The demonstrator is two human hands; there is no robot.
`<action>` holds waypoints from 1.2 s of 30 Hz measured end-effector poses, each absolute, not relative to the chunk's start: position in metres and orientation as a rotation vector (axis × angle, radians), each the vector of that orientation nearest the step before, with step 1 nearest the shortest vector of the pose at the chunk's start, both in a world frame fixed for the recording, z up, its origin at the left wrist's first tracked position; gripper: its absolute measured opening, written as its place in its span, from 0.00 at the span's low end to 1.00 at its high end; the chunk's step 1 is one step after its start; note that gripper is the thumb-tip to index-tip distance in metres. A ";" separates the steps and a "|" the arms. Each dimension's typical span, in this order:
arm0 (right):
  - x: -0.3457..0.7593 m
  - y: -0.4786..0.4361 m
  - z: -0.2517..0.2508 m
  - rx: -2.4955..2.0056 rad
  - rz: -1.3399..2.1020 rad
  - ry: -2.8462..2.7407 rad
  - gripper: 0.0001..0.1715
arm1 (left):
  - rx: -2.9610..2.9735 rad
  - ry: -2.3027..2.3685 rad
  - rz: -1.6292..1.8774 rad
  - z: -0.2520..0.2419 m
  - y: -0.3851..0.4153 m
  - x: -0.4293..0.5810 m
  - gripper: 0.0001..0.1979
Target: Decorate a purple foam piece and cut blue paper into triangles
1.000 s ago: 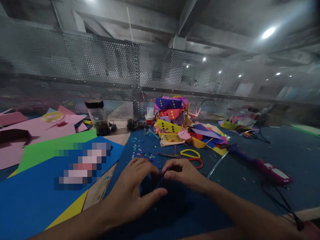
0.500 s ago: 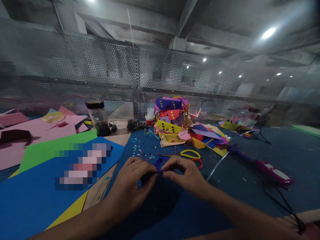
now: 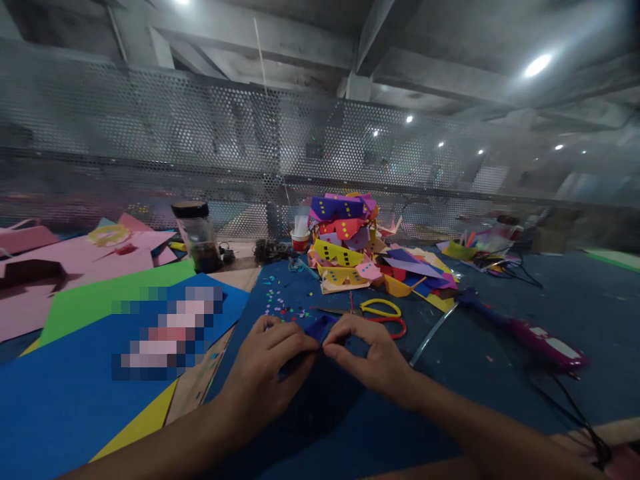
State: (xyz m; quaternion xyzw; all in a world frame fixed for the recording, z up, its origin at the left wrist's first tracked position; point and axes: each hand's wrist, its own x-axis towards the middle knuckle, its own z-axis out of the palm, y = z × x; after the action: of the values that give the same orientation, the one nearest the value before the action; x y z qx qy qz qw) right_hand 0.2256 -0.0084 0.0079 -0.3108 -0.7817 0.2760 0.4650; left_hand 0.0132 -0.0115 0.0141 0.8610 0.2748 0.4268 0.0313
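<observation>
My left hand (image 3: 267, 373) and my right hand (image 3: 367, 357) meet over the blue table cover, fingers pinched together on a small folded piece of dark blue paper (image 3: 320, 328). Fingertips of both hands touch at the fold. Most of the paper is hidden under my fingers. Just beyond my right hand lie scissors with yellow and red handles (image 3: 380, 311). Tiny coloured paper bits (image 3: 283, 303) are scattered ahead of my left hand.
A heap of folded coloured paper pieces (image 3: 345, 243) stands in the middle. Large blue, green, yellow and pink sheets (image 3: 75, 360) cover the left. A dark-lidded jar (image 3: 197, 233), a small cup (image 3: 300, 237), and a purple-pink tool with a cable (image 3: 530, 333) lie around. Perforated metal screen behind.
My hands lifted off the flat cover and closed into a pinch on the blue paper, raising its folded edge slightly. The rest of the table is unchanged.
</observation>
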 end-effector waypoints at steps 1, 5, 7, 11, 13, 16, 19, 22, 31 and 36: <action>0.225 -0.009 0.008 -0.770 0.688 -1.924 0.01 | 2.655 0.849 1.314 0.013 -0.011 0.013 0.07; 0.224 -0.009 0.009 -0.840 0.704 -1.932 0.02 | 2.688 0.836 1.313 0.009 -0.008 0.012 0.07; 0.223 -0.008 0.009 -0.878 0.725 -1.930 0.03 | 2.717 0.819 1.311 0.008 -0.006 0.012 0.07; 0.223 -0.009 0.008 -0.923 0.826 -1.910 0.05 | 2.752 0.807 1.317 0.006 -0.005 0.012 0.07; 0.224 -0.009 0.008 -0.942 0.917 -1.882 0.07 | 2.761 0.800 1.322 0.006 -0.006 0.012 0.07; 0.222 -0.010 0.008 -0.977 1.104 -1.807 0.09 | 2.765 0.791 1.318 0.006 -0.007 0.013 0.07; 0.220 -0.010 0.008 -0.992 1.244 -1.725 0.10 | 2.726 0.806 1.333 0.007 -0.007 0.014 0.08; 0.220 -0.010 0.008 -0.990 1.281 -1.691 0.10 | 2.670 0.834 1.345 0.008 -0.008 0.014 0.07; 0.221 -0.007 0.003 -0.952 1.377 -1.675 0.13 | 2.633 0.829 1.316 0.009 -0.011 0.014 0.07; 0.219 -0.005 -0.001 -0.890 1.513 -1.617 0.20 | 2.588 0.816 1.307 0.013 -0.013 0.016 0.07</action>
State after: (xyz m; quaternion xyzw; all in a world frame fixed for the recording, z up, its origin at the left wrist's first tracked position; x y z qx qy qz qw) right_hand 0.2187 -0.0045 -0.0009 -0.3468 -0.6297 0.5893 0.3686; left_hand 0.0162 -0.0127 0.0133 0.8575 0.2703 0.4329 0.0648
